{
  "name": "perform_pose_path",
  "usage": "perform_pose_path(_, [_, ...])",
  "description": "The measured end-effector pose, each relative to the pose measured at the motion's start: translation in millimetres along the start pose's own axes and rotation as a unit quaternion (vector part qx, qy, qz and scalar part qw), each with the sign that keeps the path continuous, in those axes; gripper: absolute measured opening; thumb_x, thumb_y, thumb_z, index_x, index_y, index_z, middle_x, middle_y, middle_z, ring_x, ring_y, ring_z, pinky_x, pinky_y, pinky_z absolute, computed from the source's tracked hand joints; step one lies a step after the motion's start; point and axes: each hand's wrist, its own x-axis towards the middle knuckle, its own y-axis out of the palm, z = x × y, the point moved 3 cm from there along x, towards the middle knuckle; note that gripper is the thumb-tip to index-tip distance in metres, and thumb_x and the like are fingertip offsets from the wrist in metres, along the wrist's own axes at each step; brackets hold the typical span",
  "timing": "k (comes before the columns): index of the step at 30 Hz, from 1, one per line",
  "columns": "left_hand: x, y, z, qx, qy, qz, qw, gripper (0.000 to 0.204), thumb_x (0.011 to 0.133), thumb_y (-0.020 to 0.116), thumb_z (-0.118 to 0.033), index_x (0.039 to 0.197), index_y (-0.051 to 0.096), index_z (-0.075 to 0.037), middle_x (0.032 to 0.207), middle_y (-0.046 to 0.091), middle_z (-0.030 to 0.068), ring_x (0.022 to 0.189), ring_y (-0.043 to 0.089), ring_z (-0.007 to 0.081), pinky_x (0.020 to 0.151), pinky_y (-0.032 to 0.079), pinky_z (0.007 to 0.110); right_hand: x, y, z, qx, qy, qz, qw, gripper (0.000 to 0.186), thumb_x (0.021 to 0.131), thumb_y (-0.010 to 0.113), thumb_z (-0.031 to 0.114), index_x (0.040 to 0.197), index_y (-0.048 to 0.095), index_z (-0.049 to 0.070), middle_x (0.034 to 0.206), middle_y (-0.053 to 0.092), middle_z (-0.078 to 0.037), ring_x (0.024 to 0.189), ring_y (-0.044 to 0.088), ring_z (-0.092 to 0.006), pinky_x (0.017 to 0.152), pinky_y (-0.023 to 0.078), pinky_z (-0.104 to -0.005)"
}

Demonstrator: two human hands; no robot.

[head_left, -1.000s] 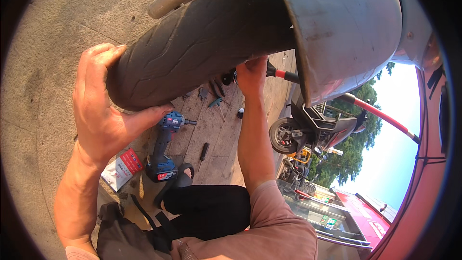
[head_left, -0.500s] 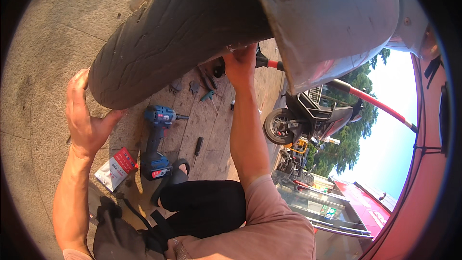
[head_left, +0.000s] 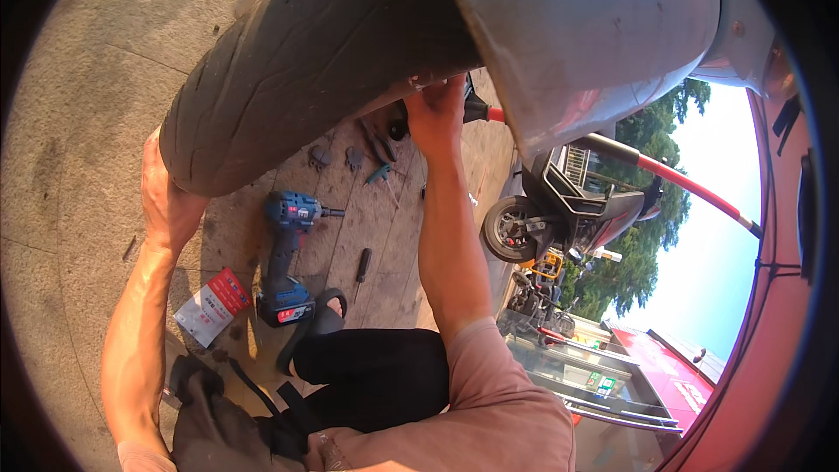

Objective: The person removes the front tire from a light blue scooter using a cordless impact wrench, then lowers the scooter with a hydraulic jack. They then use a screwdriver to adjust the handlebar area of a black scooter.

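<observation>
Around the tyre (head_left: pixel 297 70), power tool (head_left: pixel 283 255), packet (head_left: pixel 212 308), overlapping fender (head_left: pixel 594 35)

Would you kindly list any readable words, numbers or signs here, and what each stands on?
Nothing reads clearly enough to quote.
Red-and-white packet: print too small.
Blue power tool: labels too small.
Red sign: pale characters, blurred.
Green-and-white sticker: too small, blurred.
Black tyre: no lettering visible.

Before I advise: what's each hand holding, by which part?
Left hand cups the tire at its lower-left end, grip uncertain. Right hand: fingers mostly hidden, hold unclear.
</observation>
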Motion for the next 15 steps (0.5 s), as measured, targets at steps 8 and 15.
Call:
perform_pose_path(8, [4,-43,-47,0.068,0.078,-0.04,0.994,0.074,0.056,0.084,-0.009,0.122,0.051,-0.002,0.125,0.05,0.0172,0.118,0.048,0.0347,0.099,0.039,0.041,8,8,2,0.068,-0.02,-0.022,0.997,0.063,0.076,0.066,0.003,0.13,0.035,0.006,0.101,0.066,-0.012,0.087,0.065,-0.0181,0.077,0.049,-0.027])
perform_pose_path(15, [17,-64,-70,0.051,0.044,-0.005,0.998,0.066,0.066,0.081,-0.012,0.123,0.05,-0.002,0.127,0.049,0.013,0.113,0.052,0.0259,0.095,0.042,0.035,4,7,21,-0.137,0.0,-0.067,0.988,0.08,0.072,0.072,0.011,0.138,0.028,0.005,0.098,0.068,-0.014,0.08,0.068,-0.0221,0.072,0.053,-0.0336])
